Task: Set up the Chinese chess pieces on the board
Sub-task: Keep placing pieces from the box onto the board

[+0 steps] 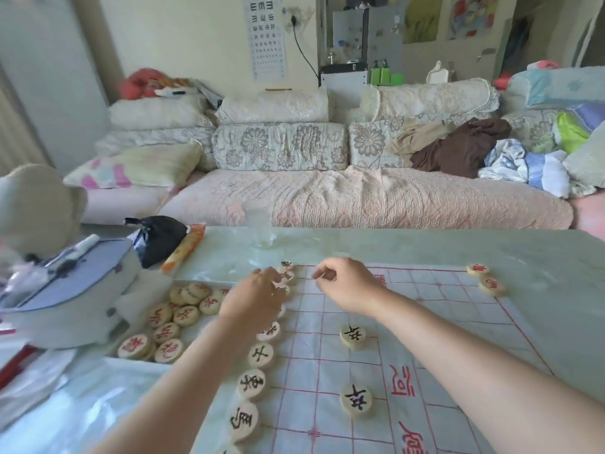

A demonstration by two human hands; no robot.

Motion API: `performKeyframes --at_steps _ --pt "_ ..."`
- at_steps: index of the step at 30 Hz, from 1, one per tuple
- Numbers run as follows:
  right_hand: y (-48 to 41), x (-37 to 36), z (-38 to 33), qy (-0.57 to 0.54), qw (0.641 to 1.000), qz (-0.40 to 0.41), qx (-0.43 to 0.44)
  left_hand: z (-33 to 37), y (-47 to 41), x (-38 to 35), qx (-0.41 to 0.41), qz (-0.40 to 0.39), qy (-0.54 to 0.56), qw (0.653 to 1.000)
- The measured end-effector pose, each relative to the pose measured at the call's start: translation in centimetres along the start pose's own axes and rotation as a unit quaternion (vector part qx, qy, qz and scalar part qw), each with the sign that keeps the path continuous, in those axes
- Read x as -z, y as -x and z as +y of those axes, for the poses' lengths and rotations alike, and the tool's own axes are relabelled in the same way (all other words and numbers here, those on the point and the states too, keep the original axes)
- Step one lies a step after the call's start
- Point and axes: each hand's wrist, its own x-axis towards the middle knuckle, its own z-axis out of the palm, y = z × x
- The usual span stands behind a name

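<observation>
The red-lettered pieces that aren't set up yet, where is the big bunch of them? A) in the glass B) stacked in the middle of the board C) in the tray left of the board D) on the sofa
C: the red-lettered pieces lie heaped in the shallow tray just left of the board, beside the left hand.

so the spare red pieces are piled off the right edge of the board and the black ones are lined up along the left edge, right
Not quite. The head view shows the pile of red pieces lying off the left edge of the board, not the right; only two red pieces sit near its far right corner. The black pieces do run along the left edge.
</observation>
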Motion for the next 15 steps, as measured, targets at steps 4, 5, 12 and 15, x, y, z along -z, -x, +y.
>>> performKeyframes --at_steps 4,5,12,15 --pt "-1.2 -4.1 -4.7 0.016 0.999 -0.039 0.022 -7.3 2.9 2.9 0.051 0.015 0.001 0.999" --pt "-1.5 -5.1 -5.8 0.018 0.998 -0.051 0.025 -8.8 3.7 3.4 0.059 0.028 0.002 0.998" --pt "-4.1 -11.8 -10.9 0.094 0.991 -0.092 0.033 -15.7 7.4 4.2 0.085 0.071 0.017 0.994" --pt "-5.4 -13.2 -11.2 0.158 0.983 -0.091 0.015 -16.9 7.6 4.5 0.066 0.058 0.016 0.996"
